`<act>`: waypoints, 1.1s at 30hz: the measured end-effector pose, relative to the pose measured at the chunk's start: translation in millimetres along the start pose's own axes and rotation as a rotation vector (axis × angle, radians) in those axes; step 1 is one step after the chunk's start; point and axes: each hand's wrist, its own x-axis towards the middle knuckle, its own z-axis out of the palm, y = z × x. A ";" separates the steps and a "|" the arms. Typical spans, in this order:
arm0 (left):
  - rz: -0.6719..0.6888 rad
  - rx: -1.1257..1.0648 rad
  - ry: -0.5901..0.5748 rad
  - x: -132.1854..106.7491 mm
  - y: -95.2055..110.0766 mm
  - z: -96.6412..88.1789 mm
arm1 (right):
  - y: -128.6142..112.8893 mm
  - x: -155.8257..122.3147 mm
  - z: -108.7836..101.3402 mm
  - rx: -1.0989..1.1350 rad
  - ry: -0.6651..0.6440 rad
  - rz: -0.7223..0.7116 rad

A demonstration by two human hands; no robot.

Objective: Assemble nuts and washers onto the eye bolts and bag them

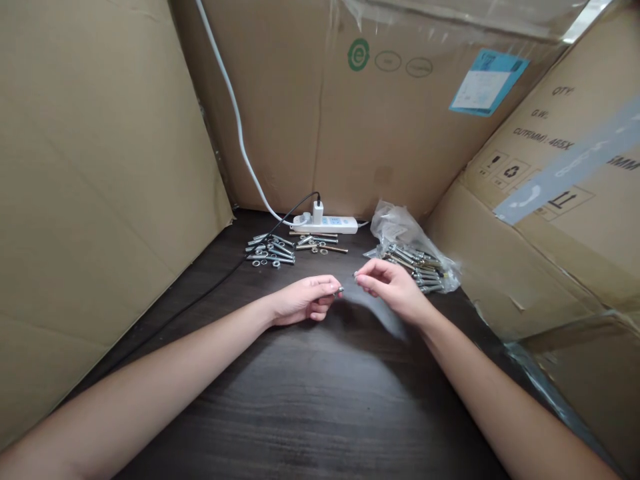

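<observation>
Tabletop [310, 407], dark wood-grain, hemmed by cardboard [280, 127] on the three sides I could see. Along its back lay a white power strip [345, 225], with loose bolts [283, 252] and metal rings [277, 265] before it; rightward, a clear bag [397, 223] of bolts. Above mid-table, the left hand [306, 300] was closed on a small metal piece [341, 290]; the right hand's [393, 285] fingertips pinched another small part [355, 274], held apart.

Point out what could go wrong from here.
The right grip pinches a small part at the fingertips, so it might slip and drop. The left grip leaves only the end of its metal piece showing, so its hold is hard to check. The black cable runs by loose bolts; a tug could scatter them.
</observation>
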 end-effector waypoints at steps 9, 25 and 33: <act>0.008 -0.005 -0.010 1.2 -2.8 -1.9 | -6.2 -6.4 28.5 0.259 -0.043 0.073; 0.026 -0.006 0.048 1.6 -4.0 1.5 | 2.9 -12.0 38.0 -0.131 0.127 -0.205; 0.046 -0.006 0.057 0.5 -2.4 2.4 | 5.4 -9.7 32.8 -0.171 0.112 -0.253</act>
